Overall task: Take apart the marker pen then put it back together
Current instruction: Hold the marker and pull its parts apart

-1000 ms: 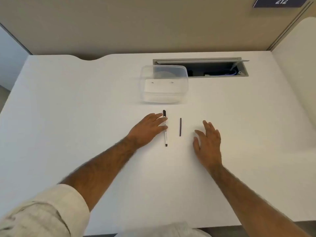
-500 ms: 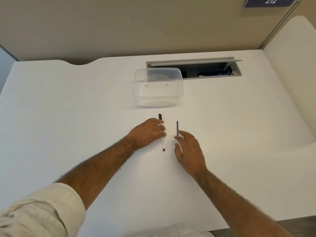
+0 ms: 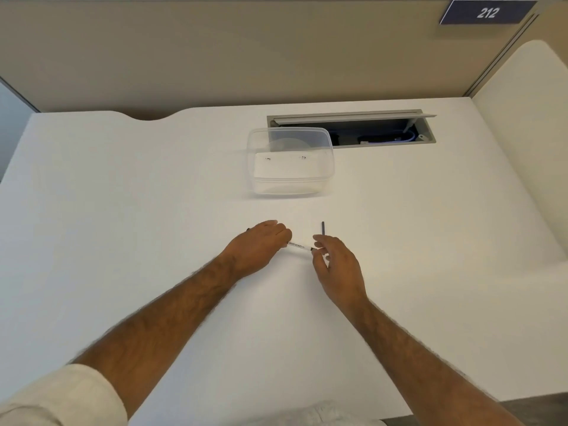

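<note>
- Holding the marker pen (image 3: 298, 245) in my left hand (image 3: 259, 249): the fingers are curled around its far-left end, and the white barrel with printed lettering sticks out toward the right, lying almost level just over the table (image 3: 123, 210).
- My right hand (image 3: 335, 265) meets the pen's dark right end; thumb and forefinger are drawn close around that tip, but I cannot tell if they actually pinch it.
- Just beyond my right fingers lies a thin dark rod (image 3: 323, 228), pointing away from me, flat on the white surface and apart from the pen.
- Farther back stands a clear plastic container (image 3: 290, 162), well apart from both hands, with bare table between.
- Behind it, an open cable hatch (image 3: 362, 130) cuts into the tabletop; the container's far right corner overlaps its front edge in this view.
- Wide open surface lies left and right of my forearms; the near table edge runs under my elbows, and a beige partition (image 3: 215, 56) closes the far side.
</note>
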